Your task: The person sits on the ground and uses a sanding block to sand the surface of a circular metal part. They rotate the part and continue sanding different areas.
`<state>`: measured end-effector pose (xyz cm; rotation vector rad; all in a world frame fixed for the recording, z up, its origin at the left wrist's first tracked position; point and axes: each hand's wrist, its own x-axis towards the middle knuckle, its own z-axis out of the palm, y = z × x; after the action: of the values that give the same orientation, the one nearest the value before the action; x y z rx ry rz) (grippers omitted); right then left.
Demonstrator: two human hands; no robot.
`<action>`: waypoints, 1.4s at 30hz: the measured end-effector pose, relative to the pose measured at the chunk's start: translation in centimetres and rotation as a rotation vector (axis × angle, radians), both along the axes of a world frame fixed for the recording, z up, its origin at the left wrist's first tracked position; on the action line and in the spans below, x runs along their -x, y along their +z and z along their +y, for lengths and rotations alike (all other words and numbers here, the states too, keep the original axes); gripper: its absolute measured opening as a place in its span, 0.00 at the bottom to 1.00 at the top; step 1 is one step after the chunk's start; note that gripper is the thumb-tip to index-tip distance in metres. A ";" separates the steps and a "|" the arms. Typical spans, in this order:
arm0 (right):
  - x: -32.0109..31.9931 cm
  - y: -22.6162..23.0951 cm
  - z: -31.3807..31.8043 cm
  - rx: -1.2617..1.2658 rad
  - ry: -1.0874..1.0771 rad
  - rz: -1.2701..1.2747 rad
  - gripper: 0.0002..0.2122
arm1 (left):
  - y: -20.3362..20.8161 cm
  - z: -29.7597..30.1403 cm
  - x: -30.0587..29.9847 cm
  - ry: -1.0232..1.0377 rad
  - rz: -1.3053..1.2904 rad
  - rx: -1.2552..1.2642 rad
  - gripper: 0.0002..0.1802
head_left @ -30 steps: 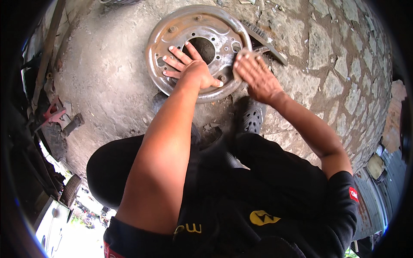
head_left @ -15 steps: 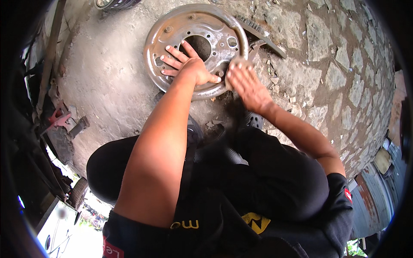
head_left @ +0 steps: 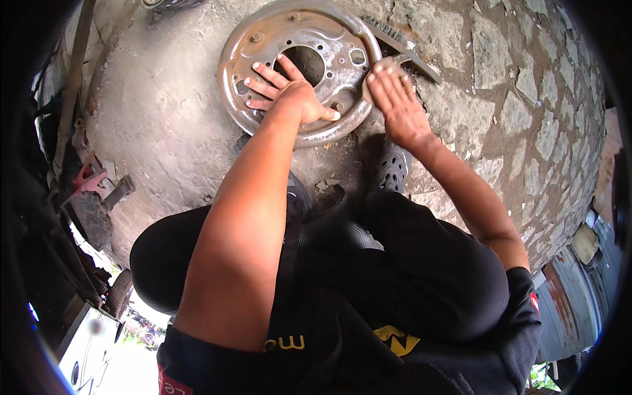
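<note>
A round, rust-stained metal brake backing plate (head_left: 263, 56) lies flat on the ground, with a large centre hole and several small bolt holes. My left hand (head_left: 289, 97) rests on its near part, fingers spread and thumb out toward the near right. At the plate's right rim, my right hand (head_left: 398, 102) presses a tan piece of sandpaper (head_left: 367, 91) against the outer edge, its fingers together over the sheet. Most of the sandpaper is hidden under those fingers. Just beyond this hand lies a wire brush (head_left: 411, 58) with a long, thin handle.
Rough concrete (head_left: 158, 99) stretches to the left, and stone paving (head_left: 507, 99) to the right. My shoe (head_left: 390, 170) stands close to the plate. A red metal stand (head_left: 89, 179) is at the far left. A dark cylindrical object (head_left: 172, 2) shows at the top edge.
My right hand has slid away from me and slightly right along the rim with the sandpaper. My left hand stays spread on the plate. The plate appears slightly higher in view.
</note>
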<state>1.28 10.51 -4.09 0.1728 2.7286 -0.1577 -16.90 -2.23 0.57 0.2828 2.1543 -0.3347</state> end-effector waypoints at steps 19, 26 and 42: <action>-0.3 0.6 -0.6 -0.020 -0.033 -0.051 0.41 | -0.2 -0.2 0.1 0.017 -0.006 -0.022 0.90; -2.9 -1.2 -3.1 0.123 0.264 0.061 0.39 | 0.1 0.1 0.1 0.003 -0.008 0.006 0.90; -0.7 0.4 -3.7 -0.073 0.044 -0.117 0.39 | 0.2 -0.1 0.3 -0.002 -0.003 -0.006 0.90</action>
<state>1.93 6.86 -3.65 0.1375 2.6209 -0.0343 -17.17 -2.35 0.72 0.2886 2.1523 -0.3282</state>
